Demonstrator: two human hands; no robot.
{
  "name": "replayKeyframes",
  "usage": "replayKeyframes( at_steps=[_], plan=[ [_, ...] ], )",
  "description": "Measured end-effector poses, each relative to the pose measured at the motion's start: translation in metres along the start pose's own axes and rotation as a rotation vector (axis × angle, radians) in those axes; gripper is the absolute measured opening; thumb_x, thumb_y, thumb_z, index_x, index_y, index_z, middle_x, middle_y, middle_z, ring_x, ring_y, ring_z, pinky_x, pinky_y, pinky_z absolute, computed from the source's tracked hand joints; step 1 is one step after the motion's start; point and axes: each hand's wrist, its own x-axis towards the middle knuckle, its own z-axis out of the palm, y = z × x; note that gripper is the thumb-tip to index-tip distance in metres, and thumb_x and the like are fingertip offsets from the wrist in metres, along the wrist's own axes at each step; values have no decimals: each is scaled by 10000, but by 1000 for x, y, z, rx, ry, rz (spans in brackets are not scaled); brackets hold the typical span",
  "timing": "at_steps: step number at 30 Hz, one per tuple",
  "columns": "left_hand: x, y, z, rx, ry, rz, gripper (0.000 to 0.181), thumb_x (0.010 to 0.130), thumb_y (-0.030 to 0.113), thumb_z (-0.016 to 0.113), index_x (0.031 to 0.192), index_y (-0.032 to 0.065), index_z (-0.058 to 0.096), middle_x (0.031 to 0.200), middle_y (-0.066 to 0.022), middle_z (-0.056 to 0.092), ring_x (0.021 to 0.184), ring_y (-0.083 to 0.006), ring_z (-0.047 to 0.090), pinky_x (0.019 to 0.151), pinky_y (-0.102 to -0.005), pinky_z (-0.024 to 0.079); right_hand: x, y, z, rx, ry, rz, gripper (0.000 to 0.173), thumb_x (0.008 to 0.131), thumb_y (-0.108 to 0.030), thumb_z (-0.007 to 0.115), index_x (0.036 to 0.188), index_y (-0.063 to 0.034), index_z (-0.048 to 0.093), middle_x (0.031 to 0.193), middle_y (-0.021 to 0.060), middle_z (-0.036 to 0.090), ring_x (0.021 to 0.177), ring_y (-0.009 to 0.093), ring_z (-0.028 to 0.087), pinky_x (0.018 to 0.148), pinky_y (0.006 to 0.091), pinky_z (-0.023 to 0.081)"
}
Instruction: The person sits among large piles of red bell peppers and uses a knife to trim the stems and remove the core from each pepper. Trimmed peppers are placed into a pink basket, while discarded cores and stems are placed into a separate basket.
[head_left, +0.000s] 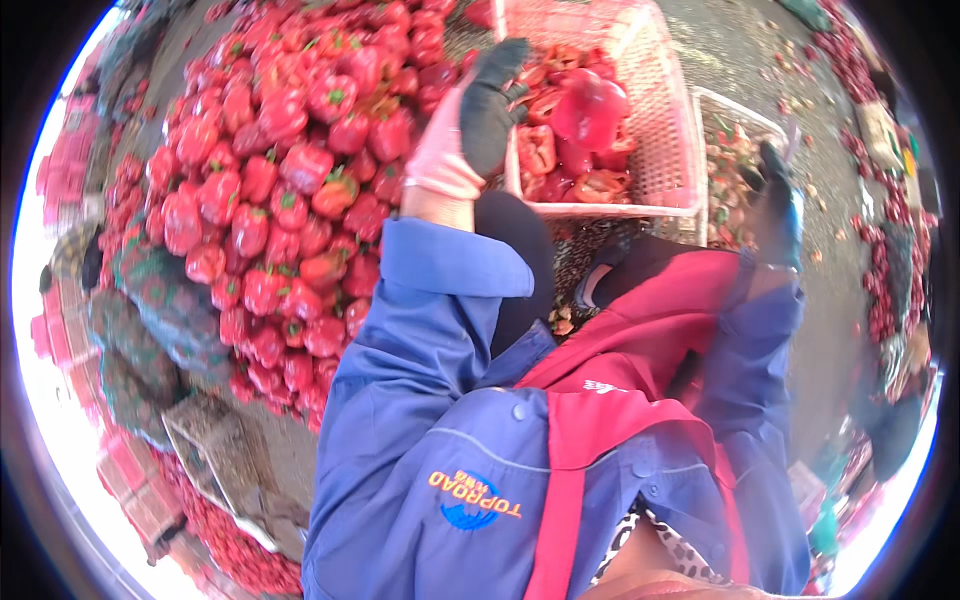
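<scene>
My left hand (491, 112), in a pink glove with a dark coated palm, is at the near left side of a pink plastic crate (679, 150). Its fingers are apart and hold nothing. A large red bell pepper (590, 109), slightly blurred, is over the cut red peppers (536, 150) in the crate, apart from that hand. My right hand (776, 202), in a blue and black glove, is at the right edge of a pale crate of pepper scraps (727, 180). A thin pale object (791, 141) shows beside its fingers; blur hides whether the hand grips it.
A big heap of whole red bell peppers (285, 195) lies on the left. Filled mesh sacks (165, 300) and a worn crate (199, 442) are beyond it. Scraps dot the concrete floor (825, 180) on the right. At the far right, part of another person (892, 427) shows near more peppers.
</scene>
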Motion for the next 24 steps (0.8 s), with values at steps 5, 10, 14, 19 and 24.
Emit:
replayKeyframes(
  at_steps=[5, 10, 14, 19, 24],
  plan=[
    [-86, 37, -170, -18, 328, 128, 386, 924, 234, 578, 1265, 57, 535, 1214, -146, 562, 1050, -282, 587, 889, -425, 501, 37, 60, -31, 198, -452, -42, 237, 951, 18, 458, 1166, 28, 557, 1282, 189, 582, 1190, 262, 580, 911, 276, 501],
    [-169, -54, -259, 1211, 687, -396, 636, 805, 292, 702, 1326, 22, 455, 1252, -206, 528, 1112, -298, 575, 934, -402, 492, 27, 38, -4, 134, -543, -69, 309, 1003, 23, 362, 1302, 44, 437, 1447, 187, 440, 1259, 243, 532, 876, 201, 485],
    [-176, -133, -221, 2045, 135, -618, 796, 754, 341, 741, 1409, 71, 379, 1366, -222, 424, 1264, -400, 436, 980, -495, 436, 23, 31, -9, 280, -640, 92, 401, 1008, -13, 384, 1406, 29, 365, 1419, 173, 474, 1243, 188, 535, 832, 186, 465],
    [-177, -196, -254, 2159, 17, -618, 840, 727, 375, 747, 1426, 103, 368, 1332, -199, 423, 1311, -400, 360, 998, -603, 376, 12, 23, 20, 413, -366, 331, 496, 942, -116, 539, 1395, 24, 392, 1296, 186, 568, 1092, 201, 624, 730, 231, 571],
    [-179, -166, -243, 1655, 745, -446, 744, 699, 348, 794, 1272, 10, 461, 1249, -174, 531, 1096, -346, 583, 945, -384, 483, 0, 20, 31, 251, -407, 159, 499, 952, -148, 548, 1418, -41, 405, 1156, 133, 618, 943, 150, 646, 689, 221, 560]
  ],
)
